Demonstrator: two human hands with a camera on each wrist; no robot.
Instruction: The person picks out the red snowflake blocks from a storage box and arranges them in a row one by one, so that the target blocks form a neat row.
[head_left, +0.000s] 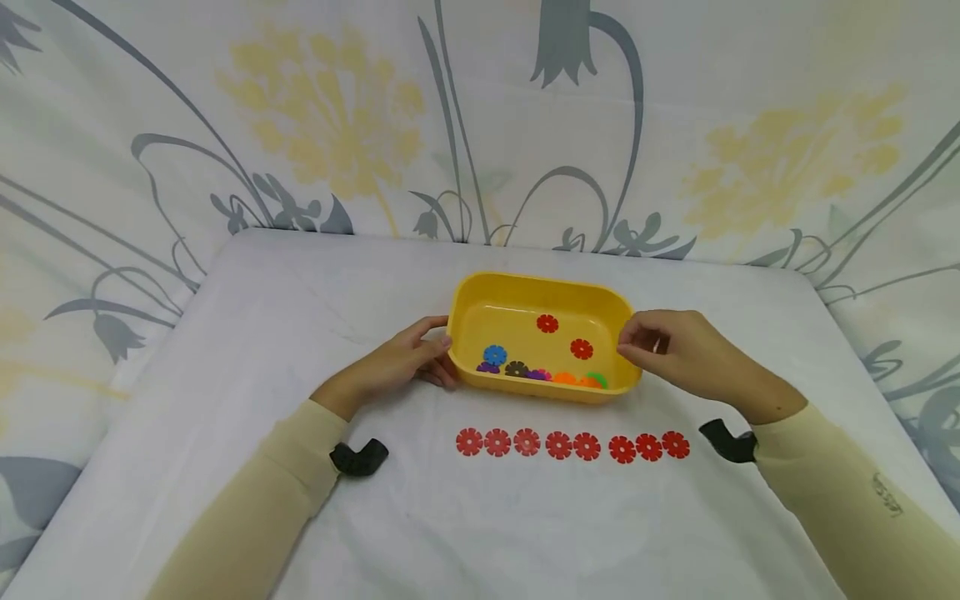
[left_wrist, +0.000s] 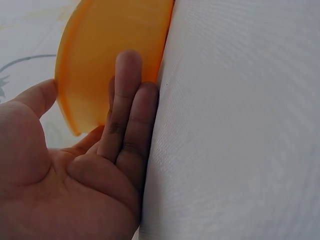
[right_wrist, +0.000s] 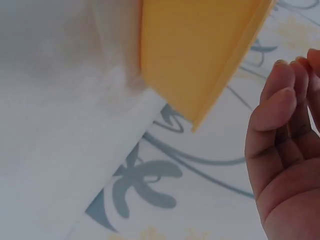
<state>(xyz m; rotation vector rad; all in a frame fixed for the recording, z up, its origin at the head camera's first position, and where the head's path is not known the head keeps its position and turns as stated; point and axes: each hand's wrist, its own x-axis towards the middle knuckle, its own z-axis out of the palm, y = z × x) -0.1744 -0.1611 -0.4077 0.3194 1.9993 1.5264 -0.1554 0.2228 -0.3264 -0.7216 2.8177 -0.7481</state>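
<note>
Nearest the camera, two cream sleeves come in from the near corners of the table (head_left: pixel 225 333), each with a black wrist mount; the left mount (head_left: pixel 358 457) and the right mount (head_left: pixel 729 442) lie just off the ends of a row of red flower discs (head_left: pixel 572 444). That row of eight discs runs parallel to the table's near edge, the discs side by side, some touching and some with a small gap.

Just behind the row, near the middle of the white-covered table, sits the yellow tray (head_left: pixel 543 287), a shallow rounded rectangle with its long side facing the person. The left hand (head_left: pixel 401 364) lies against the tray's left end. In the left wrist view its fingers (left_wrist: pixel 125 105) are straight and pressed together flat on the tray's outer wall, with the thumb spread apart toward the rim. The right hand (head_left: pixel 678 350) is at the tray's right end. From the head view its fingers are loosely curled with the tips gathered right at the rim. The right wrist view shows the fingers (right_wrist: pixel 272 107) close together and a gap between them and the tray wall, so whether they touch the rim cannot be told.

Inside the tray, two red discs (head_left: pixel 564 336) lie apart on the floor, and a heap of mixed discs (head_left: pixel 542 372), blue, purple, dark, orange and green, crowds the near wall.

Behind the table hangs a floral cloth (head_left: pixel 480 117) with grey stems and yellow blooms.
</note>
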